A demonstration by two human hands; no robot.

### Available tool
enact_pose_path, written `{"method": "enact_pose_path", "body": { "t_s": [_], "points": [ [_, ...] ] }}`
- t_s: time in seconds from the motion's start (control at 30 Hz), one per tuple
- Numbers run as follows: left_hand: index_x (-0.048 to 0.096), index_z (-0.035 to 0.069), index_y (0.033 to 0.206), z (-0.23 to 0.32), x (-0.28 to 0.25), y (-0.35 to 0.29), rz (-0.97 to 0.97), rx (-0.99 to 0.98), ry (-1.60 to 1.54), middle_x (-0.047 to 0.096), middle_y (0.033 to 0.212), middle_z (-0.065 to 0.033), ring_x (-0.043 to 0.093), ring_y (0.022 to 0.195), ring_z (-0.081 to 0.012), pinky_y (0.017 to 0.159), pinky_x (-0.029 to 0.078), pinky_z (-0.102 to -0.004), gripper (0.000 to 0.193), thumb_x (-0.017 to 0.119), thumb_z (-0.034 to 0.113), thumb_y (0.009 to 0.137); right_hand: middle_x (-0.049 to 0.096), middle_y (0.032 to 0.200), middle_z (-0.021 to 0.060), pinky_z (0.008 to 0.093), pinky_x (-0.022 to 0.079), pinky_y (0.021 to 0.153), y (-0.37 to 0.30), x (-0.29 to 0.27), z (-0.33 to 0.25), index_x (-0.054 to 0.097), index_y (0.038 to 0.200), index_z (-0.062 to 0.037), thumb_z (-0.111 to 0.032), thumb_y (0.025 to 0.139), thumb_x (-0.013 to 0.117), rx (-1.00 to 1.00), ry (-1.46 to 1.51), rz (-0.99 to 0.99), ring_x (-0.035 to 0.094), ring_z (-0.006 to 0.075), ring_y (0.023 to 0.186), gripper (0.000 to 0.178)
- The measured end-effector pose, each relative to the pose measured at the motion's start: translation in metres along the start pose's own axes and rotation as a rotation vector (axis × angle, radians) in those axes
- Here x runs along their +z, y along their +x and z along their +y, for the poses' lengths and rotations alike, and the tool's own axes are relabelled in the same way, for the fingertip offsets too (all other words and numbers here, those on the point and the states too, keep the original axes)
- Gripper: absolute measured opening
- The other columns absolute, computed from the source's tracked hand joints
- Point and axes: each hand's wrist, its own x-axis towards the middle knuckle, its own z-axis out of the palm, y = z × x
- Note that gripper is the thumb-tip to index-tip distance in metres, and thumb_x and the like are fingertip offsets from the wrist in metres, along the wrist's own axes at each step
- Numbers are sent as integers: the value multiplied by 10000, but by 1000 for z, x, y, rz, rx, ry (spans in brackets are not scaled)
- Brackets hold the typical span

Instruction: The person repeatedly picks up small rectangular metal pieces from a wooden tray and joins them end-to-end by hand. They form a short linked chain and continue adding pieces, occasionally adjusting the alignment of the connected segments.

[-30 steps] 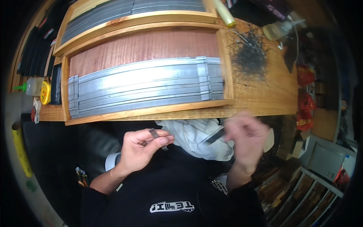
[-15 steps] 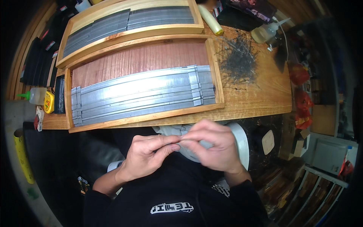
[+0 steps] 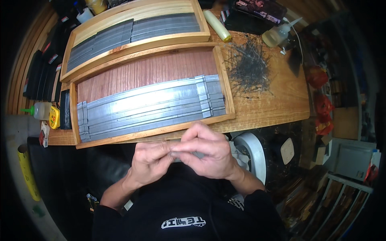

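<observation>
My left hand (image 3: 150,160) and my right hand (image 3: 207,152) meet fingertip to fingertip just in front of the table's near edge. Both are closed in a pinch, and whatever lies between the fingers is too small or hidden to make out. Just beyond them, a shallow wooden tray (image 3: 140,68) holds long grey flat strips (image 3: 136,104) laid side by side, with a short stepped row at each end. Behind it sits a second wooden tray (image 3: 138,42) with more dark grey strips (image 3: 165,28).
A tangled heap of thin dark wire-like pieces (image 3: 249,66) lies right of the trays. Beyond it stand a spouted bottle (image 3: 277,35) and a pale yellow cylinder (image 3: 217,26). A yellow tape measure (image 3: 54,117) and a green-tipped bottle (image 3: 41,110) are at the left.
Both hands have shifted left and the right hand has come closer over the left one's fingertips. The whole view has moved slightly; the trays stay put on the table.
</observation>
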Motion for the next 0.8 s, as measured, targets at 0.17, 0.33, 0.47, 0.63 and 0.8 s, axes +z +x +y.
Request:
{"method": "enact_pose_path", "body": {
  "t_s": [0.17,0.33,0.47,0.63,0.8],
  "points": [
    [754,-53,1092,6,-2,3,15,167,68,772,930,-192,776,827,-291,714,611,-327,275,748,-100,821,646,898,52,245,499,664,-3,1,-12,796,1015,-31,28,766,864,-95,24,11,621,132,782,265],
    [748,-43,1109,-1,4,11,107,81,11,779,952,-169,771,839,-261,744,604,-318,298,714,-145,832,641,902,57,303,517,700,7,3,5,775,1015,-27,80,767,818,33,50,16,629,190,826,273],
    [752,-48,1071,-4,2,10,119,72,42,771,895,-162,758,771,-241,682,586,-308,262,718,-133,825,634,876,50,295,512,672,10,4,-1,778,1018,-16,64,785,823,25,-3,20,624,180,806,251],
    [765,-45,989,15,-2,-2,-18,-155,-79,733,744,-151,688,606,-166,544,502,-282,121,777,2,879,628,856,47,261,493,623,5,3,-15,781,1022,0,37,815,825,167,61,-32,609,139,743,215],
    [751,-26,1143,-4,6,-35,-256,-635,-666,787,999,-86,726,921,-112,795,575,-238,190,717,81,989,647,853,28,212,489,603,-48,22,5,759,1026,27,-43,929,772,651,414,2,587,62,663,120]
  ]
}}
